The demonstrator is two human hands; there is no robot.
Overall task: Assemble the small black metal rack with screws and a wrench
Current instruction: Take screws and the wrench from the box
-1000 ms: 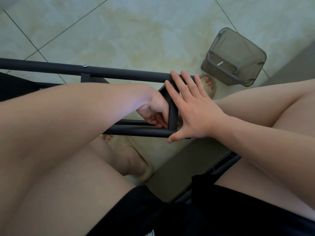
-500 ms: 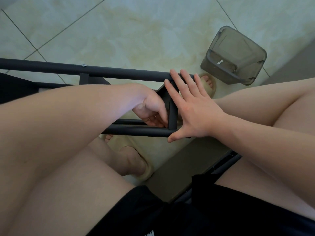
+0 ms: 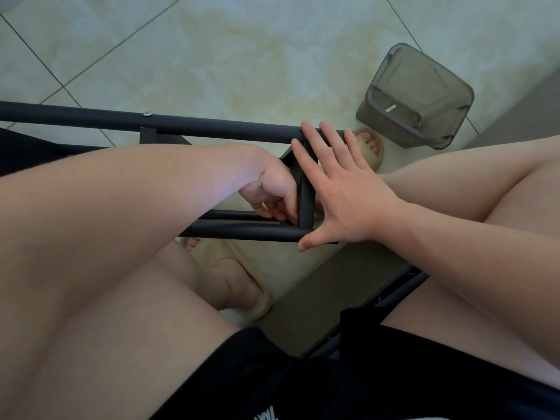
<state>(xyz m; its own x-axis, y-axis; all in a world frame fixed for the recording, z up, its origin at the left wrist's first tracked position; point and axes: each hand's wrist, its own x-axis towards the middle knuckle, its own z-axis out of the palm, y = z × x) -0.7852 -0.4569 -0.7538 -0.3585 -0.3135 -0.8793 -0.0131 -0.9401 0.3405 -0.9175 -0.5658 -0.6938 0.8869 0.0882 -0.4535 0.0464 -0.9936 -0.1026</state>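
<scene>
As seen from the head view: looking down over black shorts point(image 3: 272, 377) to a pale tiled floor point(image 3: 212, 40).
Rack point(image 3: 72, 115): black metal, partly built, held above the floor in front of the lap.
Rack bars: long top bar point(image 3: 230, 130) running in from the left edge; lower bar point(image 3: 242, 233) parallel to it and nearer; short crossbar point(image 3: 306, 204) joining both at the right end.
Screw point(image 3: 147, 114): silver head seated in the top bar, left of centre, just above a small black bracket point(image 3: 147, 135).
Left hand point(image 3: 269, 192): reaching inside the frame, fingers curled tight at the inner corner beside the crossbar, touching a thinner inner bar point(image 3: 233, 214). Cannot tell whether pinching anything there.
Right hand point(image 3: 339, 195): released and flat, fingers straight and spread, palm pressed against the right end of the rack. Fingertips lying over the top bar, thumb set at the end of the lower bar.
Container point(image 3: 418, 95): grey translucent plastic, standing on the floor off to the right, well apart from the rack. Small pale piece inside, kind unclear.
Slippers: beige, both on the floor. Near slipper point(image 3: 251, 295) below the lower bar; far slipper point(image 3: 371, 144) just beyond the right fingertips, toes showing.
</scene>
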